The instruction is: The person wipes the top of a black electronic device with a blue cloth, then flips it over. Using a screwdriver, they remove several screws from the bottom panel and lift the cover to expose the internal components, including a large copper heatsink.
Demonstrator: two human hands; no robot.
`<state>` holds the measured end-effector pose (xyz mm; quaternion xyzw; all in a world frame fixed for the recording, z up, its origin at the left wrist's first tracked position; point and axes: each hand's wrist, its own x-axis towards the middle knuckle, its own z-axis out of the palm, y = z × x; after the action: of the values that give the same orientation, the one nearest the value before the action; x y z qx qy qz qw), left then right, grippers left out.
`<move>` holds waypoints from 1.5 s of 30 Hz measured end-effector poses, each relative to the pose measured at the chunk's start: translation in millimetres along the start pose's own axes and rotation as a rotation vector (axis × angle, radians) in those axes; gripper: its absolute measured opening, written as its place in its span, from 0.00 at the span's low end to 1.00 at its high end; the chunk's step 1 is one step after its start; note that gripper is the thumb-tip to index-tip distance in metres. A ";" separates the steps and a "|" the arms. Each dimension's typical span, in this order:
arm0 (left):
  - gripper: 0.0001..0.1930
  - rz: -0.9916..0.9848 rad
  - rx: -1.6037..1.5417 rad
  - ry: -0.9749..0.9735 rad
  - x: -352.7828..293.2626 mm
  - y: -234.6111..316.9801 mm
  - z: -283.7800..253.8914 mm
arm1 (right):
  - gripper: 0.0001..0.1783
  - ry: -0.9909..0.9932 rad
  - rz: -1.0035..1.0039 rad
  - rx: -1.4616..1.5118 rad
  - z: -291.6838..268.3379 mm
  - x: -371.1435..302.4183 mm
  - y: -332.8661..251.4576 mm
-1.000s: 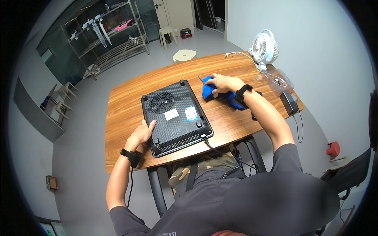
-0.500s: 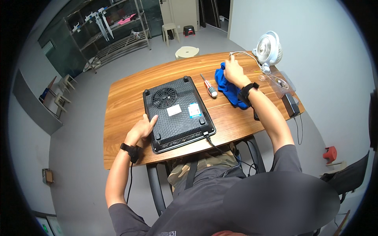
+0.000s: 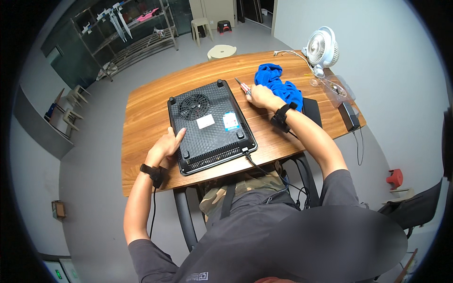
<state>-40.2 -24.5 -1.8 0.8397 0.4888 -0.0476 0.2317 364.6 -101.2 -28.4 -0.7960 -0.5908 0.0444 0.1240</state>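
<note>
Left grip (image 3: 166,144): thumb on upturned induction cooker (image 3: 212,137), closure indeterminate. Right grip (image 3: 262,97), centre frame: at screwdriver (image 3: 244,87), closure indeterminate; incomplete grasp could let it roll.

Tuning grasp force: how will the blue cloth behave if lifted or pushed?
The blue cloth is probably floppy, given its loose folds. It looks light for its bulk, being bunched fabric. Pushed, it would likely crumple rather than roll, since it lies in uneven ridges.
</note>
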 end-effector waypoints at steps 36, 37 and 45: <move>0.49 -0.088 0.000 -0.082 -8.1 11.3 -9.7 | 0.24 0.155 -0.496 0.055 -138.3 -157.4 -77.8; 0.50 -0.090 0.016 -0.080 -5.3 9.4 -8.3 | 0.24 0.155 -0.494 0.061 -138.5 -157.8 -78.4; 0.56 -0.083 0.082 -0.041 6.4 -3.6 1.1 | 0.24 0.201 -0.486 0.045 -135.7 -156.0 -77.7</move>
<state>-39.7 -18.3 -6.0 0.8263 0.5162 -0.0944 0.2046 275.4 -248.3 110.2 -0.6282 -0.7482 -0.0527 0.2069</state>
